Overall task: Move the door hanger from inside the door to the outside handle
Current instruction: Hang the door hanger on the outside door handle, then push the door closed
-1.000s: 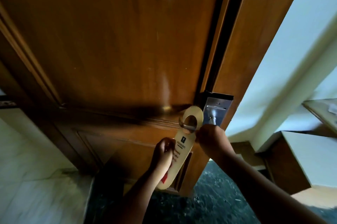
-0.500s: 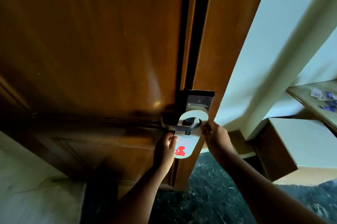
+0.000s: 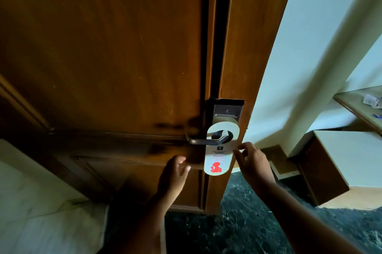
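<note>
A cream door hanger (image 3: 217,156) with red print hangs by its round hole on the metal lever handle (image 3: 204,140) of the brown wooden door (image 3: 115,63). A steel card-lock plate (image 3: 226,113) sits just above the handle. My left hand (image 3: 173,177) is below and left of the hanger, fingers apart, holding nothing and clear of the card. My right hand (image 3: 251,160) is at the hanger's right edge, fingertips close to or lightly touching it, fingers loosely spread.
The door edge and frame (image 3: 233,51) run vertically above the lock. A pale wall (image 3: 299,57) stands to the right, with a wooden cabinet (image 3: 324,169) and a shelf (image 3: 359,107) with small items. Dark marble floor (image 3: 248,222) lies below; white marble (image 3: 41,212) lower left.
The hanger went from being held up at the handle to hanging on it. My left hand let go and dropped away to the left; my right hand loosened at the right edge.
</note>
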`<act>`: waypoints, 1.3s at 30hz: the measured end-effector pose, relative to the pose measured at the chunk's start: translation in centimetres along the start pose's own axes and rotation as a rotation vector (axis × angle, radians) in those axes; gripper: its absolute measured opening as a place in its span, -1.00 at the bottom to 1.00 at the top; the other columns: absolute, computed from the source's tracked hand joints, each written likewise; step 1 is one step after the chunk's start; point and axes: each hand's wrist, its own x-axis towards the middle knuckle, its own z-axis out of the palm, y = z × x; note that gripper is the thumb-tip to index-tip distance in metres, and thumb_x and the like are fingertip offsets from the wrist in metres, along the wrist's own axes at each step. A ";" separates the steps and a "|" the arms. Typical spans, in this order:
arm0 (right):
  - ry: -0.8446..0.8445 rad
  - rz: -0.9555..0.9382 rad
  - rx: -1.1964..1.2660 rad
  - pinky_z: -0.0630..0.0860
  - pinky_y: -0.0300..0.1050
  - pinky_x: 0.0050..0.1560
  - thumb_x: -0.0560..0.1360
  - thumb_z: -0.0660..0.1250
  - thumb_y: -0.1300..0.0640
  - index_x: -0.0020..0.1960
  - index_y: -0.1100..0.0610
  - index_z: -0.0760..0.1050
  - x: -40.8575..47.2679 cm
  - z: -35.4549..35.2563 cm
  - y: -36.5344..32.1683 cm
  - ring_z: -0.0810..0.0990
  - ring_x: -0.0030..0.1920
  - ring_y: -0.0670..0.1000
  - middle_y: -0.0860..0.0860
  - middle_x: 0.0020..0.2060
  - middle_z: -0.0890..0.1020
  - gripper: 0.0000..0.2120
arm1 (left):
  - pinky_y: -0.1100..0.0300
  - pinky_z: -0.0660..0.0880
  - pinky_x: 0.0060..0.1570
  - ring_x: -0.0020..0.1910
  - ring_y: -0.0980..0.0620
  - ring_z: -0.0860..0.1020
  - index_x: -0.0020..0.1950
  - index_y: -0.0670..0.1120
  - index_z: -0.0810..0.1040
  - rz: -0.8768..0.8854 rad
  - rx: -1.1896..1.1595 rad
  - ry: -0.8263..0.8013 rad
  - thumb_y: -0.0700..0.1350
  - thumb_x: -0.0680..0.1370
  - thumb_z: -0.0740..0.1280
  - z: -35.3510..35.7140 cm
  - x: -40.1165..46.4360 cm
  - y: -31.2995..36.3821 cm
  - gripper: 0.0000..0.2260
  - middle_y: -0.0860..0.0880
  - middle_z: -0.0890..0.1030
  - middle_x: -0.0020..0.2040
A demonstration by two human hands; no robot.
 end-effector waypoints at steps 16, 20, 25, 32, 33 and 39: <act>-0.126 -0.769 -0.786 0.56 -0.09 -0.46 0.57 0.29 0.06 0.13 0.03 0.53 3.5 3.1 -11.6 0.63 -0.31 0.07 0.06 -0.14 0.64 -0.84 | -0.33 0.06 0.46 0.54 -0.29 0.17 0.57 0.03 0.12 0.619 0.678 0.751 0.34 0.54 0.13 -18.3 13.2 21.3 -0.31 -0.25 0.21 0.56; -0.057 -0.711 -0.759 0.36 -0.20 -0.58 0.57 0.25 -0.01 -0.08 0.11 0.55 3.3 3.9 -11.3 0.52 -0.56 0.04 0.02 -0.41 0.60 -0.79 | -0.33 0.09 0.43 0.50 -0.29 0.27 0.55 0.04 0.20 0.667 0.720 0.847 0.36 0.55 0.04 -17.7 14.8 20.5 -0.35 -0.24 0.31 0.52; -0.103 -0.660 -0.660 0.42 -0.18 -0.54 0.51 0.35 0.02 -0.16 0.09 0.56 2.6 3.0 -12.4 0.54 -0.57 0.07 0.03 -0.49 0.60 -0.84 | -0.29 0.11 0.43 0.49 -0.27 0.30 0.53 0.07 0.22 0.657 0.728 0.892 0.36 0.54 0.11 -17.5 14.9 20.3 -0.36 -0.23 0.35 0.50; -0.262 -0.724 -0.695 0.50 -0.03 -0.27 0.61 0.15 0.19 0.27 0.20 0.42 0.0 1.4 -12.8 0.67 -0.11 0.18 0.16 -0.05 0.66 -0.73 | -0.32 0.12 0.44 0.50 -0.31 0.24 0.55 0.03 0.11 0.595 0.738 0.836 0.32 0.54 0.14 -18.0 12.4 20.3 -0.33 -0.28 0.31 0.51; -0.281 -0.736 -0.694 0.50 -0.03 -0.25 0.61 0.14 0.19 0.30 0.21 0.39 -0.5 1.2 -12.9 0.66 -0.08 0.19 0.18 -0.02 0.65 -0.72 | -0.34 0.12 0.44 0.51 -0.32 0.22 0.57 0.03 0.04 0.589 0.735 0.822 0.32 0.55 0.12 -18.2 11.9 20.1 -0.32 -0.30 0.29 0.51; -0.339 -0.790 -0.594 0.47 -0.01 -0.27 0.54 0.18 0.26 0.44 0.34 0.16 -4.9 1.1 -12.6 0.63 -0.03 0.23 0.26 0.11 0.58 -0.50 | -0.35 0.06 0.48 0.52 -0.37 0.07 0.56 0.07 -0.27 0.541 0.726 0.749 0.28 0.58 -0.02 -19.7 6.5 19.9 -0.33 -0.40 0.18 0.52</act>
